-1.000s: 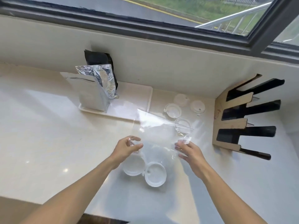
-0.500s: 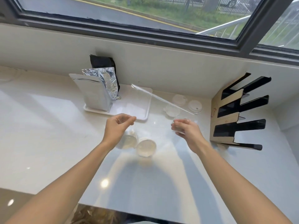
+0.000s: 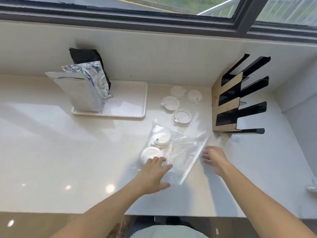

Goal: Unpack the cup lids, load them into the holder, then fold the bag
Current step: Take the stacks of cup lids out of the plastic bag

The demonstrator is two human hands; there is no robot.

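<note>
The clear plastic bag (image 3: 185, 152) lies flat on the counter, draped over two white cup lids (image 3: 160, 139) at its left side. My left hand (image 3: 154, 174) rests palm down on the bag's near left corner, fingers spread, next to the nearer lid (image 3: 151, 154). My right hand (image 3: 214, 158) is blurred, fingers apart, at the bag's right edge. Several more lids (image 3: 182, 116) lie loose behind the bag. The lid holder (image 3: 228, 107), brown card with black slots, stands at the right against the wall; its slots look empty.
A white tray (image 3: 133, 100) at the back holds silver foil pouches (image 3: 80, 93) and a black pouch (image 3: 85, 55). A window sill and wall run along the back. The counter's front edge is close below my arms.
The bag was held up in the air between both hands. It has come down flat onto the counter over the two lids, and both hands have opened.
</note>
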